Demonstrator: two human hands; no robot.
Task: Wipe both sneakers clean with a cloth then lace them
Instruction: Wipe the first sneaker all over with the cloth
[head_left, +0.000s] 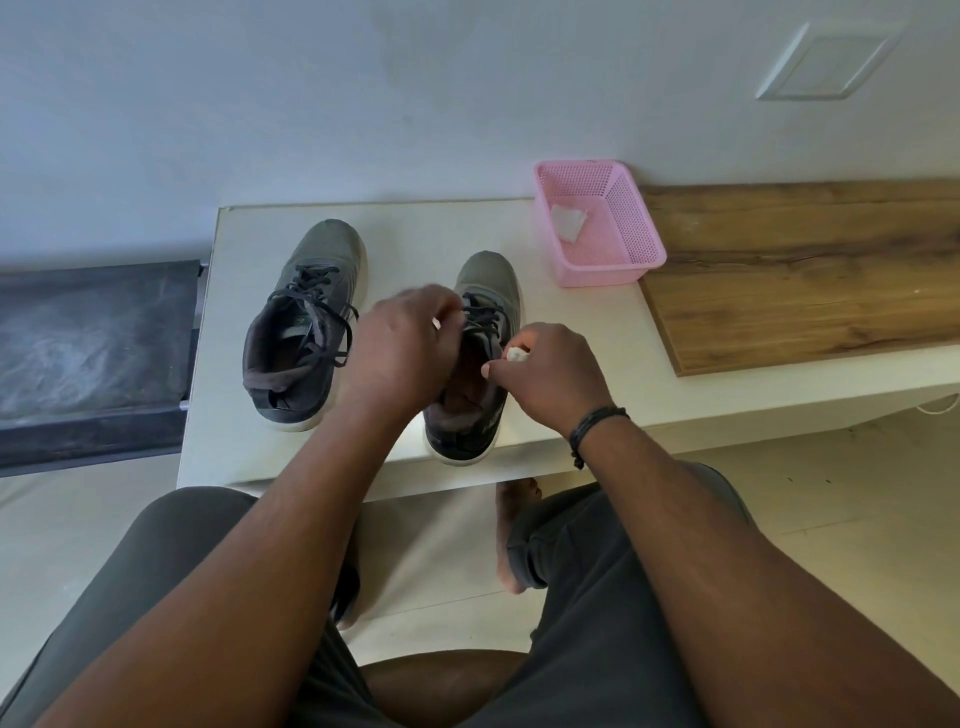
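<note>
Right grip (540, 371) pinches a small white cloth (517, 354) beside the right sneaker (485, 291) mid-frame on the tabletop (415, 228); left grip (402, 345) is curled over its laces (483, 317), can't tell what it's holding. Left sneaker (304, 322) sits just left.

Two sneakers stand side by side on the counter (244, 457), toes pointing to the wall. The left sneaker (304, 327) sits a bit farther back than the right sneaker (480, 364), whose heel is at the front edge. Both hands are over the right sneaker, the left hand (400, 353) on its left and the right hand (550, 371) on its right. Behind and to the right is a basket (623, 244) with a cloth (569, 222) in it. A board (805, 275) lies right of the basket.
</note>
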